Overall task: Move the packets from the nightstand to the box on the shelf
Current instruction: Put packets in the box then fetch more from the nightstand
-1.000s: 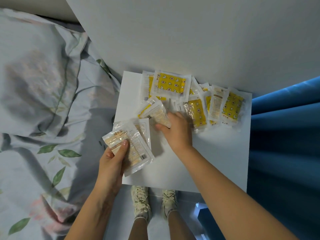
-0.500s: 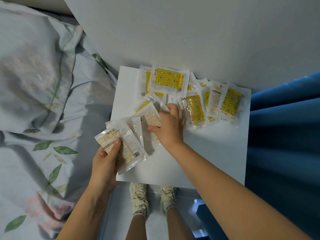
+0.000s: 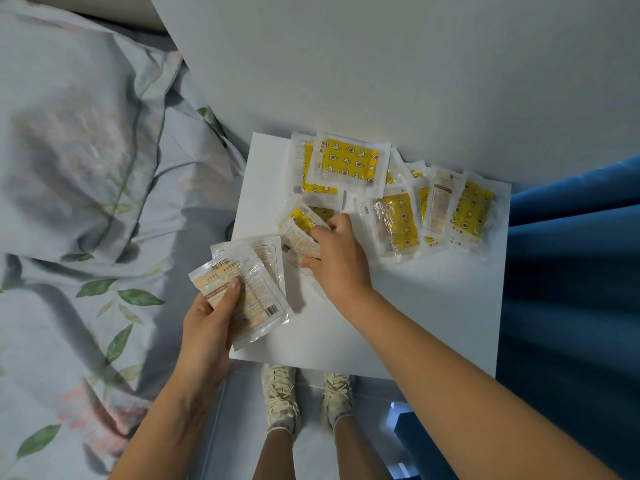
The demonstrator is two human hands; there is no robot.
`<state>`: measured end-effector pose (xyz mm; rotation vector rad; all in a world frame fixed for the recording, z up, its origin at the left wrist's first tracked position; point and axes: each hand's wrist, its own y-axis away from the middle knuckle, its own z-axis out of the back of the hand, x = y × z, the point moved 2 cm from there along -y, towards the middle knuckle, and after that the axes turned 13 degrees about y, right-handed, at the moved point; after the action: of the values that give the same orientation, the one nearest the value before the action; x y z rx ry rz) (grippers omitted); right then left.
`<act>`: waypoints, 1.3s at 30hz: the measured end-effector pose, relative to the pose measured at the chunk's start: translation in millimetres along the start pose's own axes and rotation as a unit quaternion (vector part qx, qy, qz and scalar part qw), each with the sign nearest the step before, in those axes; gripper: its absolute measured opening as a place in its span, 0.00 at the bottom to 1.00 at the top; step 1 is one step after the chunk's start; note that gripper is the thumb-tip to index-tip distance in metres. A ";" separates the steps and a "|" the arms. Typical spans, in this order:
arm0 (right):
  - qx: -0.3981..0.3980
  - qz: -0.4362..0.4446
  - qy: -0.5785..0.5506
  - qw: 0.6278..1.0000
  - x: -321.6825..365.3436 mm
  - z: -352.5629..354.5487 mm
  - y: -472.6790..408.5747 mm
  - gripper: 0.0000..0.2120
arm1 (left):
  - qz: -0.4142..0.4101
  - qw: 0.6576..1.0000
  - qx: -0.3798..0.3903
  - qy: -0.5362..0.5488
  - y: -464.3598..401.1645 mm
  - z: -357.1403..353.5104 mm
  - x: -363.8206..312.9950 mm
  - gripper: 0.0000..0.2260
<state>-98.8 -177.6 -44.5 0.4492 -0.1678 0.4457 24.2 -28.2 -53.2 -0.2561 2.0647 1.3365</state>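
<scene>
Left hand [image 3: 207,327] grips crinkly packets [image 3: 249,289]; right hand [image 3: 337,261] apparently pinches another packet [image 3: 298,242].

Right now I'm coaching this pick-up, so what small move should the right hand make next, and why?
Probably lift the clear plastic packet that the right hand pinches and slide it onto the fanned stack of clear packets gripped by the left hand. Many yellow star-print packets remain on the white nightstand, so gathering continues.
</scene>
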 end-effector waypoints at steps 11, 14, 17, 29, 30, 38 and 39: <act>-0.019 -0.150 -0.410 0.899 -37.8 7.0 52.7 0.18 | -0.002 0.999 -0.009 -0.054 9.7 6.9 -9.9 0.07; -0.050 -0.176 -0.458 0.870 -44.3 31.7 71.1 0.20 | -0.019 0.996 0.014 -0.082 23.5 -5.8 -23.2 0.08; -0.083 -0.177 -0.479 0.856 -46.5 68.4 90.3 0.19 | -0.045 0.994 0.039 -0.095 44.5 -28.2 -45.3 0.07; -0.242 -0.098 -0.480 0.838 3.2 284.9 225.3 0.12 | -0.165 0.970 0.142 -0.108 240.9 -118.7 -195.0 0.06; -0.252 -0.093 -0.485 0.832 9.2 299.3 237.1 0.12 | -0.171 0.969 0.149 -0.101 258.0 -122.2 -206.6 0.06; -0.276 -0.067 -0.531 0.799 49.4 371.6 294.9 0.11 | -0.211 0.958 0.175 -0.081 355.5 -126.2 -276.5 0.09; -0.269 -0.060 -0.530 0.802 55.8 378.1 297.8 0.11 | -0.222 0.956 0.172 -0.078 365.1 -123.6 -283.1 0.08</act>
<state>-205.9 -87.9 419.4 0.0922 -1.3218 -0.0444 10.5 -19.1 424.9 -0.4164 1.9169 0.6933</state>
